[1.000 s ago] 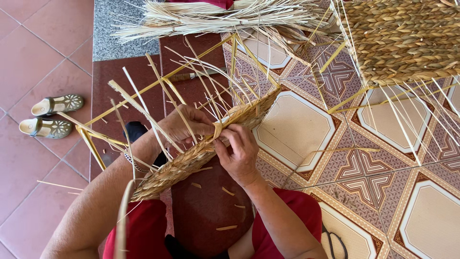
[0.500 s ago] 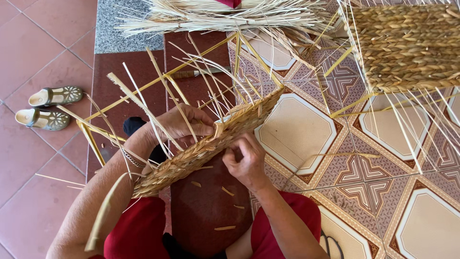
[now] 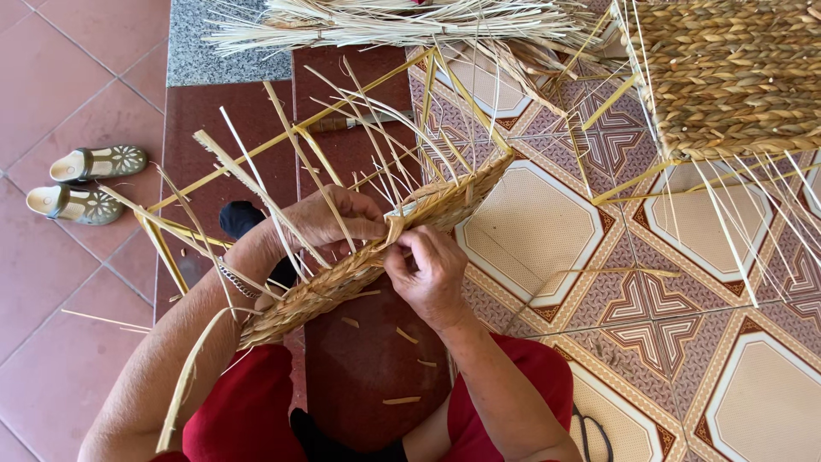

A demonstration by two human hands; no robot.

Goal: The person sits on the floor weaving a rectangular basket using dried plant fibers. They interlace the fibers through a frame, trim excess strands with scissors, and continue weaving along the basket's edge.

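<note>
Head view | left hand (image 3: 329, 218) fingers curled over woven panel (image 3: 359, 269) | right hand (image 3: 428, 274) fingers pinching strand (image 3: 395, 229)

Pair of sandals (image 3: 81, 184) on red floor tiles at left, loose straw bundle (image 3: 402, 21) along top, finished woven panel (image 3: 735, 73) top right, scissors (image 3: 594, 432) bottom.

half-woven straw panel (image 3: 368, 265), tilted on edge, loose stalks fanning upward above the lap.
</note>
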